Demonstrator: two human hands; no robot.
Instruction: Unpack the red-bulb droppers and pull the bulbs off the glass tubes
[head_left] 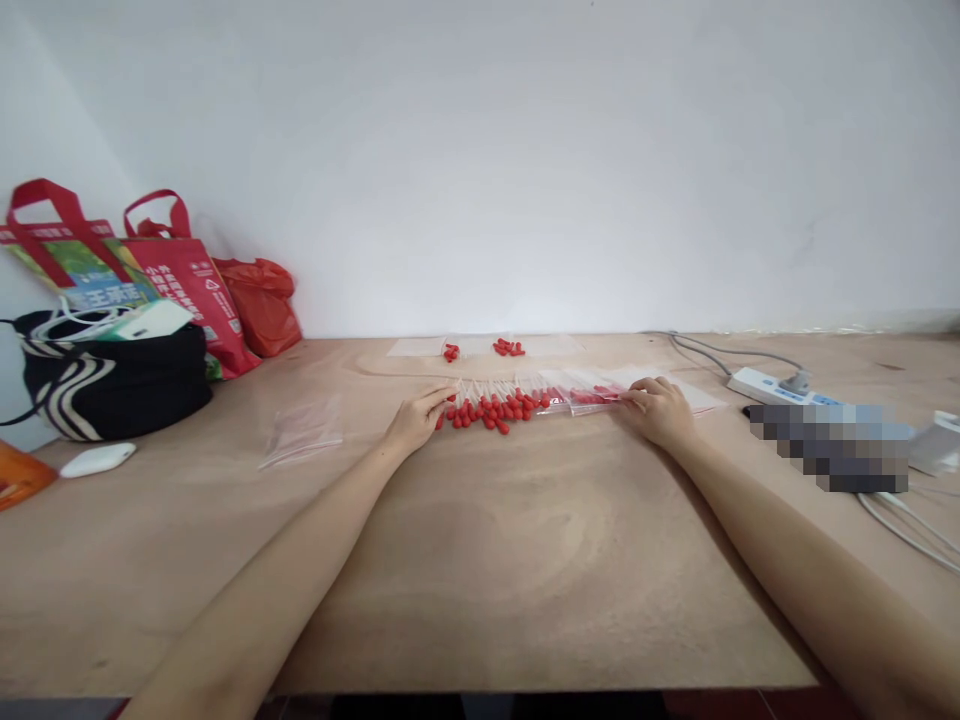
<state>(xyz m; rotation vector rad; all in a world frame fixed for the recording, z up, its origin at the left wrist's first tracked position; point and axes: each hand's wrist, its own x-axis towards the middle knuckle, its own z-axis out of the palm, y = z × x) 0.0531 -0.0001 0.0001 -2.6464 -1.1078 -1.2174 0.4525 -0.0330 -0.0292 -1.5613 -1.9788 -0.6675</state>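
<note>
A row of small clear plastic bags (570, 392) lies across the wooden table (480, 560), with several red capsules (495, 408) spilled along its left half. My left hand (416, 418) rests at the left end of the row, fingers curled and pinched on the edge of the bags. At the right end, my right hand (660, 408) lies with fingers bent down on the bags. Farther back, two small clusters of red capsules (510, 348) sit on flat clear bags.
A loose clear bag (304, 428) lies left of my left hand. Red tote bags (180, 270), a black striped bag (112, 385) and a white mouse-like object (97, 460) stand at the far left. A white power strip (772, 385) with cables lies at the right.
</note>
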